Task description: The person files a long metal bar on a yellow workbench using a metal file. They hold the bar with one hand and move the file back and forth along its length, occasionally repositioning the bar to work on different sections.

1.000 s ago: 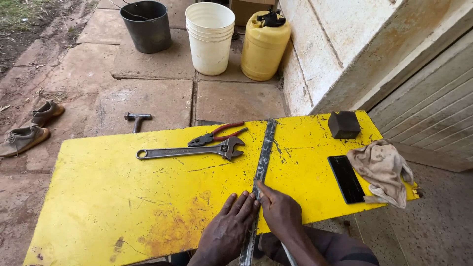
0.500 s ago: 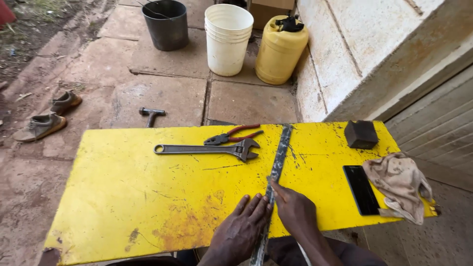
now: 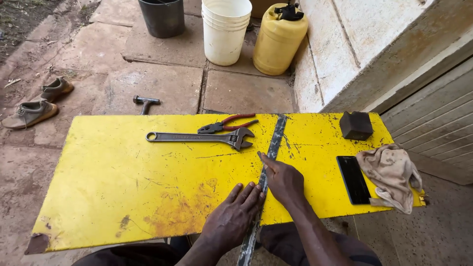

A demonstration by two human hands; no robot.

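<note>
Outdoors, seen from your head camera, a scuffed yellow board (image 3: 123,187) serves as your worktop, set over stone paving (image 3: 162,83) beside a pale wall (image 3: 374,34). A long grey metal strip (image 3: 268,162) lies across the board from its far edge to past the near edge, towards you. Your left hand (image 3: 234,216) lies flat and open on the board, fingertips touching the strip's left side. Your right hand (image 3: 283,180) presses down on the strip, fingers extended along it, not wrapped around it.

Left of the strip lie an adjustable wrench (image 3: 202,138) and, just behind it, red-handled pliers (image 3: 226,124). Right of the strip sit a dark block (image 3: 355,125), a black phone (image 3: 353,180) and a crumpled rag (image 3: 391,172).

Beyond the board stand a dark bucket (image 3: 162,17), stacked white buckets (image 3: 225,32) and a yellow jerrycan (image 3: 278,42); you cannot tell their contents. A hammer (image 3: 145,102) and two shoes (image 3: 39,103) lie on the ground.
</note>
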